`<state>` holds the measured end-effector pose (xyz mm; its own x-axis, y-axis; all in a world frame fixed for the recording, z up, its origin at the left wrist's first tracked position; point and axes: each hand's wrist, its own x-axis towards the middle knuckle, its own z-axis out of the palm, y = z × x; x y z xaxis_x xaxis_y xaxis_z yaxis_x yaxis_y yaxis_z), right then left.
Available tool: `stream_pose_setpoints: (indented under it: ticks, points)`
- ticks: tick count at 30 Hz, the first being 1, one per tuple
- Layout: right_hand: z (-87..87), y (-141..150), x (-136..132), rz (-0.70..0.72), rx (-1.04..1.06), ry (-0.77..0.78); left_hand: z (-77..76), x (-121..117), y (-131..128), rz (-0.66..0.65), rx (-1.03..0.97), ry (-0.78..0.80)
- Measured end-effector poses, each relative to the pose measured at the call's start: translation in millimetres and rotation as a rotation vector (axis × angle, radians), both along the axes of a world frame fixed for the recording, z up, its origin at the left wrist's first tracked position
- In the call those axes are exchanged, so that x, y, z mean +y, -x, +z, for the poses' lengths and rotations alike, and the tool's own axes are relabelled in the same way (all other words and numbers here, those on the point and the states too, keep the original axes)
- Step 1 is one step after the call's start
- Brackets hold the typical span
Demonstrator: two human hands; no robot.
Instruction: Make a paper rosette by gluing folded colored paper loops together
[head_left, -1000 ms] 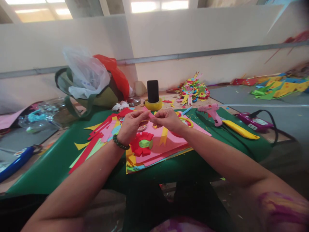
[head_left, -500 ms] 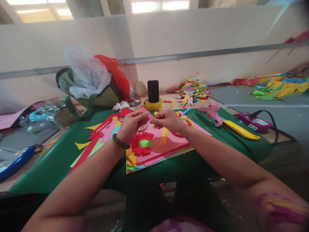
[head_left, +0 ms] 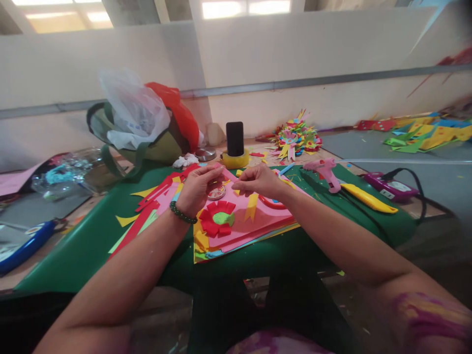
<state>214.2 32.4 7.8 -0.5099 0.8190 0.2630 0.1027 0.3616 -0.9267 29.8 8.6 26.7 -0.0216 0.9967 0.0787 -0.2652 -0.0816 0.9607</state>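
Observation:
Over a stack of pink felt-like sheets (head_left: 239, 231), both hands are raised close together. My left hand (head_left: 201, 186), with a dark green bead bracelet on its wrist, has thumb and fingers pinched together; whatever they hold is too small to name. My right hand (head_left: 260, 181) also pinches, its fingertips a short gap from the left ones, and its contents cannot be made out. Below the left hand lies a red fringed flower (head_left: 208, 220) with a light green centre. A yellow notched ribbon piece (head_left: 251, 207) rests below the right hand. A small round dish (head_left: 217, 192) sits between them.
To the right are a pink glue gun (head_left: 326, 174), a yellow cutter (head_left: 368, 198) and a purple box (head_left: 391, 187). A phone (head_left: 235, 139) stands in a yellow tape roll (head_left: 236, 160). Coloured strips (head_left: 147, 216) lie left; finished rosettes (head_left: 297, 140) are piled behind.
My hands have drawn slightly apart, the left dropping a little. More of the round dish shows between them. The flower and the ribbon piece stay where they were.

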Motion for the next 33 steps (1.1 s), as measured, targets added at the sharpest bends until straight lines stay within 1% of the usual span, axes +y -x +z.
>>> stream_pose_setpoints:
  ticks: [2,6,10,12,14,20,24,27,30,33]
  points:
    - [-1.5,-2.8,0.7,0.000,-0.010,-0.136,2.2,1.9,3.7,-0.029,0.005,0.034]
    - [-2.7,-6.4,-1.1,-0.135,0.015,-0.481,3.5,1.8,7.1,-0.112,0.070,0.112]
    - [-4.4,-4.9,-2.7,-0.061,-0.030,-0.715,-0.2,-1.4,4.1,-0.198,0.121,0.112]
    - [-6.2,-3.1,-1.1,-0.033,-0.038,-0.768,-2.2,-2.4,2.6,-0.210,0.144,0.117]
    - [-7.7,-1.4,1.2,-0.015,-0.030,-0.720,-3.4,-2.9,1.5,-0.200,0.170,0.116]
    - [-5.9,0.8,4.4,0.027,0.003,-0.305,-3.2,-5.9,-0.9,-0.185,0.245,0.035]
    - [-1.4,-0.6,2.5,0.018,-0.018,-0.145,-3.6,-7.9,-1.7,-0.198,0.330,-0.050]
    - [0.3,-0.8,0.0,0.000,-0.067,-0.090,-4.2,-8.8,-2.1,-0.173,0.468,-0.143]
    - [-1.2,1.7,-1.5,-0.035,-0.084,-0.103,-4.7,-9.0,-2.6,-0.119,0.599,-0.228]
    - [-3.9,5.0,-1.7,-0.074,-0.066,-0.115,-5.3,-8.6,-2.8,-0.086,0.658,-0.271]
